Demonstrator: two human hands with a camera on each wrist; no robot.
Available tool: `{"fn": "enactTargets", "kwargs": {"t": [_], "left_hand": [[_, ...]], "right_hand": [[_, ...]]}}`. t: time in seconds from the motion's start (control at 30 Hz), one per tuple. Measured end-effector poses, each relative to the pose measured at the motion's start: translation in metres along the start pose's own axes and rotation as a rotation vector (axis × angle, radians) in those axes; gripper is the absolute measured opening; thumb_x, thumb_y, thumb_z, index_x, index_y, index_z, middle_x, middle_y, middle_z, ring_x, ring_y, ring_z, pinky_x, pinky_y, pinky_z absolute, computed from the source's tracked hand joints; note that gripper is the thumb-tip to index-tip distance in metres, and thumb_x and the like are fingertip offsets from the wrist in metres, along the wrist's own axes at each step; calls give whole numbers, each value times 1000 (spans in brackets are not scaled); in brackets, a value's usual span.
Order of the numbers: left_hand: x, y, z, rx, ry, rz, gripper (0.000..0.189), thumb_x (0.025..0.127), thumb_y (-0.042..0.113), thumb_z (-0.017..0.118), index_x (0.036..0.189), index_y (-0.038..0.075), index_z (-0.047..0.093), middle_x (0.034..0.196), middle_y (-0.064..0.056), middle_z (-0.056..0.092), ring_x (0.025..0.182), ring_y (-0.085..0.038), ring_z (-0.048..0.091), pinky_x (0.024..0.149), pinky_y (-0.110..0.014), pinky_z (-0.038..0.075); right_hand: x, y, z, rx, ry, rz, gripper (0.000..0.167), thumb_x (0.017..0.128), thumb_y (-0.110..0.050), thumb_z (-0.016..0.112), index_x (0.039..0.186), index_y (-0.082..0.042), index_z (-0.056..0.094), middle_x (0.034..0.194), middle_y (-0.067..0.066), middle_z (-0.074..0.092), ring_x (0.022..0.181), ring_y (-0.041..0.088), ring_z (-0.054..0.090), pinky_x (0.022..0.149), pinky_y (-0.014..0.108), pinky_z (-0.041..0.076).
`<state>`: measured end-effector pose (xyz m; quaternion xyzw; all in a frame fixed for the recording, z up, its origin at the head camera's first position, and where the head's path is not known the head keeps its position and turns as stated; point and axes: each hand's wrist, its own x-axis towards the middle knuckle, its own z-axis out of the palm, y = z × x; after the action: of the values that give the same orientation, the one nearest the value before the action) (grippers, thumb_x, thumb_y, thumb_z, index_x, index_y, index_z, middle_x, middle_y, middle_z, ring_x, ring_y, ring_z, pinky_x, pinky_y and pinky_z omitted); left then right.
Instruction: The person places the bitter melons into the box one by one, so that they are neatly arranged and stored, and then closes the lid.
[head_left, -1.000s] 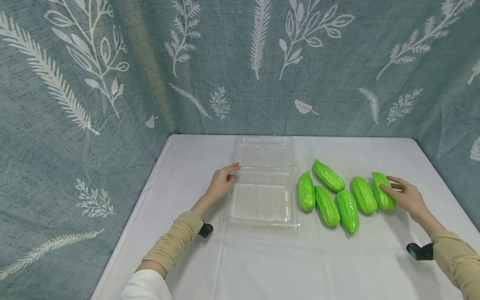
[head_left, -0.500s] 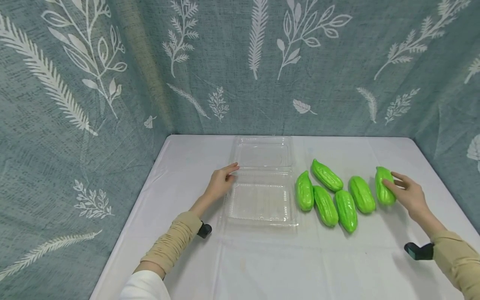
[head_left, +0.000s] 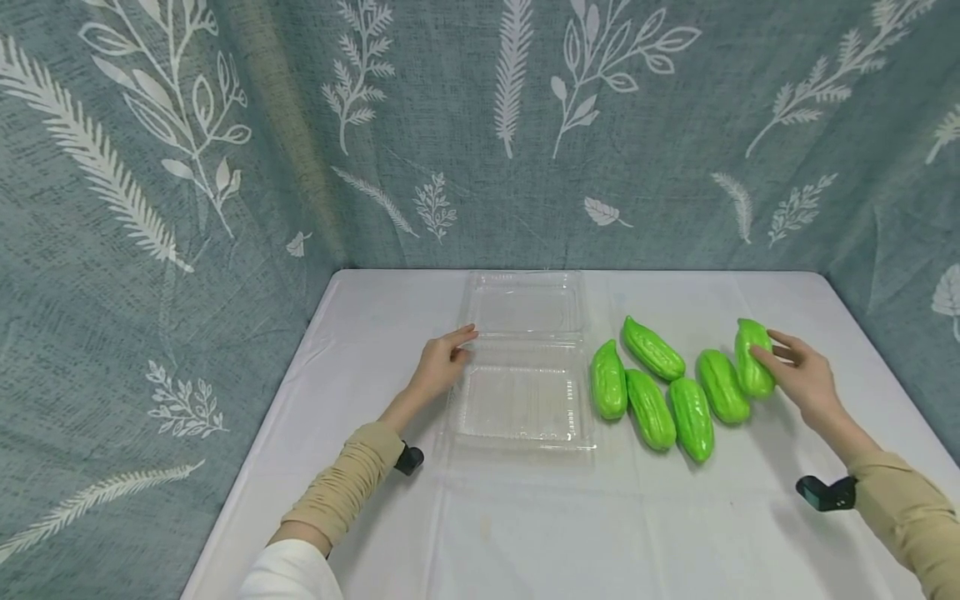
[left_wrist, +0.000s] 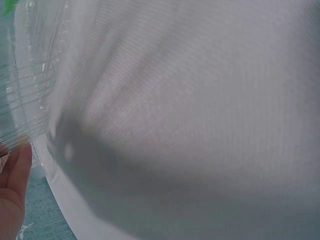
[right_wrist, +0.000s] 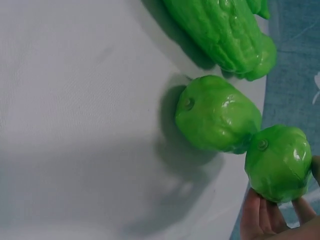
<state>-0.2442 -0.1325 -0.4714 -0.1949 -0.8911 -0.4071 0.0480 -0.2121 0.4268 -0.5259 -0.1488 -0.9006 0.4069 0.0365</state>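
Head: your right hand (head_left: 804,382) gripped glossy, ridged green gourd (head_left: 751,367), seemingly raised beside matching gourd (head_left: 722,387); lifting step, likely. Next move probably called for clearing neighbour.

Left wrist: your left hand (left_wrist: 12,192) touched clear plastic container (left_wrist: 27,85); pinching, could not tell.

Right wrist: fingers (right_wrist: 251,214) curled around gourd. No readable writing.

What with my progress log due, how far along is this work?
Done: the clear container lies open, the left hand at its edge. In hand: one green gourd, held by the right hand. Left, apparently: that gourd and five other gourds, all outside the container.
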Motion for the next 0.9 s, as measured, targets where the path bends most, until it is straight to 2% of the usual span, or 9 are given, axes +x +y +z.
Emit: {"fn": "enactTargets", "kwargs": {"t": [0.2, 0.23, 0.3, 0.47, 0.6, 0.67, 0.77, 0.83, 0.9], "left_hand": [[0, 2, -1, -2, -3, -14, 36, 87, -11, 51, 122, -7, 59, 135, -19, 54, 46, -4, 25, 49, -15, 30], [0, 2, -1, 1, -1, -12, 36, 87, -11, 51, 122, -7, 59, 135, -19, 54, 46, -4, 26, 50, -15, 31], [0, 2, 0, 4, 2, -5, 36, 87, -11, 51, 122, -7, 59, 135, -19, 54, 46, -4, 26, 50, -15, 31], [-1, 1, 0, 7, 7, 2, 37, 86, -11, 51, 121, -6, 60, 134, -19, 54, 46, -3, 26, 50, -15, 32], [0, 1, 0, 7, 7, 0, 37, 86, -11, 51, 121, -6, 61, 134, -19, 55, 47, -4, 26, 51, -15, 32], [0, 0, 0, 6, 8, -2, 37, 86, -11, 51, 122, -5, 60, 135, -18, 55, 47, -4, 26, 51, -16, 33], [1, -1, 0, 9, 6, -8, 37, 86, -11, 51, 122, -5, 60, 135, -18, 54, 47, -4, 26, 51, -15, 32], [1, -1, 0, 10, 4, -10, 37, 87, -11, 51, 122, -5, 60, 135, -18, 54, 46, -4, 25, 51, -15, 32], [1, 0, 1, 8, 2, -13, 37, 87, -10, 51, 122, -5, 60, 135, -18, 54, 46, -4, 25, 51, -15, 32]], "right_hand": [[-1, -6, 3, 16, 3, -13, 86, 85, -67, 44, 152, -17, 23, 146, 30, 34, 126, 49, 40, 95, 60, 40], [-2, -9, 3, 7, 7, -18, 86, 85, -68, 44, 152, -18, 23, 146, 29, 35, 125, 48, 42, 93, 55, 45], [-16, -33, 0, 7, -8, -11, 83, 88, -64, 44, 151, -16, 24, 145, 30, 36, 122, 43, 47, 90, 51, 48], [-64, -110, -7, 49, -74, -22, 74, 96, -48, 44, 148, 0, 24, 141, 38, 34, 122, 47, 45, 84, 44, 50], [-76, -130, -4, 77, -99, -54, 71, 97, -43, 45, 147, 3, 25, 140, 39, 34, 124, 52, 40, 74, 18, 43], [-78, -134, -2, 88, -103, -70, 70, 97, -42, 45, 147, 3, 26, 139, 39, 35, 123, 51, 41, 71, 13, 40], [-80, -138, 2, 101, -111, -84, 70, 97, -42, 46, 147, 3, 26, 139, 39, 36, 123, 51, 41, 80, 24, 46], [-81, -141, 4, 110, -121, -85, 71, 96, -43, 46, 147, 2, 26, 140, 38, 35, 124, 52, 40, 88, 40, 47], [-83, -144, 7, 120, -135, -81, 72, 96, -44, 46, 148, 2, 25, 141, 38, 33, 125, 53, 38, 95, 56, 41]]}}
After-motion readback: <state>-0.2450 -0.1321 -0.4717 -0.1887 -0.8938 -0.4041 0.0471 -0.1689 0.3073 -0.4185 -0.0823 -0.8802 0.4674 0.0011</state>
